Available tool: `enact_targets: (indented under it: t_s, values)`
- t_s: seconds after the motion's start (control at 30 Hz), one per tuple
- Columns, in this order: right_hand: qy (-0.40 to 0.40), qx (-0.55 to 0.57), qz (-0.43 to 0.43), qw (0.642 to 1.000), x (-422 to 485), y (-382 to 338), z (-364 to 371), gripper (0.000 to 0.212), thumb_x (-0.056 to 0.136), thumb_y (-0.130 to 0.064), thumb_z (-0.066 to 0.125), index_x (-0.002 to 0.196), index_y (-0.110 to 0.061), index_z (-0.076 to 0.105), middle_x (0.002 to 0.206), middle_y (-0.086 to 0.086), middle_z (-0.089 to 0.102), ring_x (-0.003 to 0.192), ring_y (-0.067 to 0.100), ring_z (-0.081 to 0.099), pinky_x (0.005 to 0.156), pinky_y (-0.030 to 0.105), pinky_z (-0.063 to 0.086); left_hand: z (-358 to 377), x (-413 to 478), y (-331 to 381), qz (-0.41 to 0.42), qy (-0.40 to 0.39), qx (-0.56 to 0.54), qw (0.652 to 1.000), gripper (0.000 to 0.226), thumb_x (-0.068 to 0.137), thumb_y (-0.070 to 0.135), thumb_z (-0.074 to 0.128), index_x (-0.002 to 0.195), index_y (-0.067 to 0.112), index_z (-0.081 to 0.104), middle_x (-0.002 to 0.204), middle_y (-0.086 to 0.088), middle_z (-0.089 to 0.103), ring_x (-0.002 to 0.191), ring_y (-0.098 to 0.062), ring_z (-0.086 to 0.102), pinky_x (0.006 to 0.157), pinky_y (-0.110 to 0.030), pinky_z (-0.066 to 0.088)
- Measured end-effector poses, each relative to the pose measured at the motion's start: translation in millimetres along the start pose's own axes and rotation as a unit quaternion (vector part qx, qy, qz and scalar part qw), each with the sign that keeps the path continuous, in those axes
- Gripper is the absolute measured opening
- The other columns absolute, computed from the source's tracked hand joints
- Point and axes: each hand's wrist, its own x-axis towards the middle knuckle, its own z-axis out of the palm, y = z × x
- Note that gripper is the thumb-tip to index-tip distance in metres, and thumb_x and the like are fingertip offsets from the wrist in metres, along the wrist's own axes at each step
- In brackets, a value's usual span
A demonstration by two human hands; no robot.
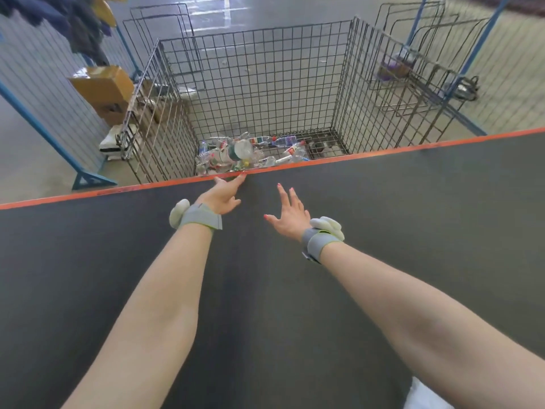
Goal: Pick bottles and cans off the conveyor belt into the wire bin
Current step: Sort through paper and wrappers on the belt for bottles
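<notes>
Both my arms stretch across the dark conveyor belt [383, 208] toward its far orange edge. My left hand [225, 193] is open with straight fingers reaching the orange edge and holds nothing. My right hand [290, 215] is open with fingers spread, a little short of the edge, also holding nothing. Just past the edge a clear plastic bottle with a green label [240, 150] hangs in the air above the wire bin [265, 84]. Several plastic bottles [274, 152] lie on the bin's floor.
A cardboard box [104, 90] stands left of the bin beside a blue-framed mesh fence [38, 93]. Further wire cages [413, 60] stand behind and to the right. No bottles or cans show on the visible belt.
</notes>
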Motion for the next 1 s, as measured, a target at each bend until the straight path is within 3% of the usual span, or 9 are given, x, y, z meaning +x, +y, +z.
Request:
enact_targets:
  t_s: [0.13,0.53,0.7,0.83,1.0]
  values:
    - [-0.003,-0.013,0.002,1.0,-19,-2,-12,0.083,0.094,-0.048,0.051,0.153,-0.036,-0.006,0.162,0.003,-0.008,0.149,0.026,0.003,0.117,0.052,0.012,11,-28,-18,-0.028,0.027,-0.012,0.999,0.104,0.093,0.039,0.057,0.145,0.022,-0.031,0.161,-0.004,-0.004,0.148,-0.026,0.005,0.119,-0.043,0.02]
    - [-0.013,0.0,-0.007,1.0,-132,-21,-53,0.081,0.095,-0.046,0.05,0.153,-0.035,-0.005,0.162,0.004,-0.01,0.149,0.026,0.001,0.118,0.053,0.009,35,-173,-72,-0.037,0.073,0.09,0.993,0.094,0.094,0.044,0.052,0.15,0.023,-0.021,0.161,-0.002,-0.002,0.148,-0.026,0.011,0.117,-0.05,0.021]
    - [-0.025,-0.02,-0.021,0.999,-207,1,-54,0.079,0.095,-0.047,0.05,0.153,-0.035,-0.002,0.162,0.004,-0.007,0.149,0.027,0.003,0.117,0.053,0.009,59,-251,-108,-0.023,0.11,0.13,0.985,0.087,0.095,0.044,0.052,0.153,0.022,-0.009,0.161,-0.002,0.007,0.145,-0.026,0.023,0.114,-0.046,0.027]
    - [-0.059,-0.027,-0.009,0.998,-248,24,-34,0.079,0.095,-0.047,0.05,0.154,-0.033,-0.002,0.162,0.005,-0.007,0.149,0.028,0.002,0.117,0.049,0.01,71,-288,-152,-0.006,0.168,0.134,0.977,0.071,0.096,0.034,0.054,0.153,0.015,0.016,0.152,-0.011,0.035,0.136,-0.026,0.038,0.109,-0.04,0.034]
    - [-0.131,-0.025,-0.009,0.991,-296,36,2,0.078,0.096,-0.048,0.049,0.154,-0.033,-0.002,0.162,0.005,-0.009,0.149,0.029,0.001,0.118,0.048,0.009,59,-325,-208,-0.003,0.212,0.143,0.967,0.055,0.095,0.027,0.056,0.145,0.012,0.036,0.141,-0.013,0.048,0.128,-0.026,0.048,0.103,-0.035,0.039]
